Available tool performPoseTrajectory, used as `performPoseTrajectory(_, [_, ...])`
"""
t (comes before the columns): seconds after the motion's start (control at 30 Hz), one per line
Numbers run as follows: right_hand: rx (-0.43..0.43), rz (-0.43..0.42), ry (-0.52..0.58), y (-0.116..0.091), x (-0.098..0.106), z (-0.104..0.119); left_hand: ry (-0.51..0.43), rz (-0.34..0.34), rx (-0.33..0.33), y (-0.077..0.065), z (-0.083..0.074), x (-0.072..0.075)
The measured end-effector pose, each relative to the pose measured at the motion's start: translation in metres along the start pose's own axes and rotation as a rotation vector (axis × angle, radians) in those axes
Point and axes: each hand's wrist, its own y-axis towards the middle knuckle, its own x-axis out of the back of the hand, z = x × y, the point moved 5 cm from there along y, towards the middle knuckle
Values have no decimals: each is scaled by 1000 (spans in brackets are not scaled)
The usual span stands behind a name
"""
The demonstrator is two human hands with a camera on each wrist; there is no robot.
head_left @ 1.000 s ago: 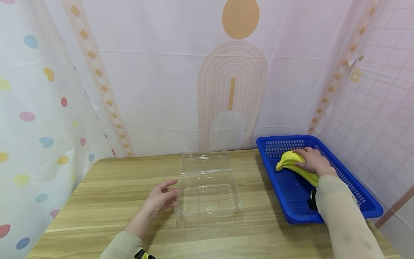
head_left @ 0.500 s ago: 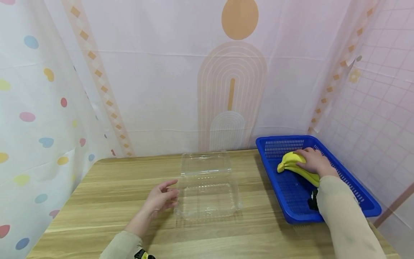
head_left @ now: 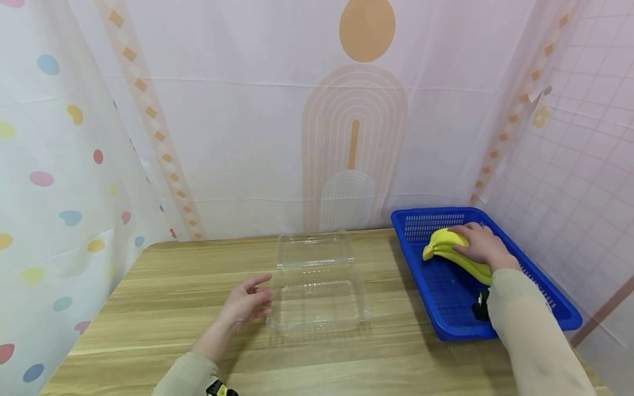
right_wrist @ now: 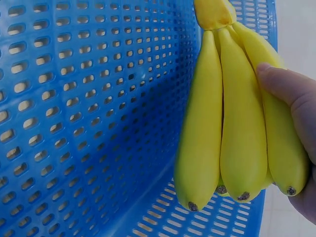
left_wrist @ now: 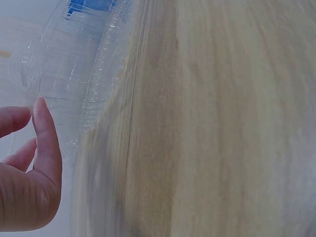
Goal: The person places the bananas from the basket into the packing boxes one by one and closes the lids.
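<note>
Inside the blue basket, my right hand (head_left: 480, 245) grips a bunch of yellow bananas (head_left: 448, 247). The right wrist view shows the thumb lying along the outermost banana (right_wrist: 242, 123), the stem end at the top and the dark tips pointing down; the other fingers are mostly hidden behind the bunch. At the middle of the table stands a clear plastic clamshell container (head_left: 319, 308), its lid folded back towards the wall. My left hand (head_left: 247, 300) is at the container's left edge, and in the left wrist view its thumb (left_wrist: 48, 143) and a finger pinch the thin rim.
The blue basket (head_left: 436, 311), with slotted walls, stands at the table's right end, close to the patterned curtain (head_left: 247, 137). Wooden tabletop (head_left: 163, 297) surrounds the container. A black strap device (head_left: 480, 305) sits at the right wrist, low inside the basket.
The bananas and my right hand stay nearly in place, with only a very slight shift of the bunch. The head view has moved a little. My left hand and the container have not moved.
</note>
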Motion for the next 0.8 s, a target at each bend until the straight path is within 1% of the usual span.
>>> performPoseTrajectory(0.27, [23,-42,2,1,13,6,6,0,-7,1,0,0])
performPoseTrajectory(0.43, [14,-51,19,1,19,5,3,-1,-5,1,1,0])
performPoseTrajectory(0.67, [74,-102,2,0,29,7,3,0,-6,1,1,0])
performPoseTrajectory(0.8, [82,-117,2,-1,34,10,1,-2,-5,1,1,0])
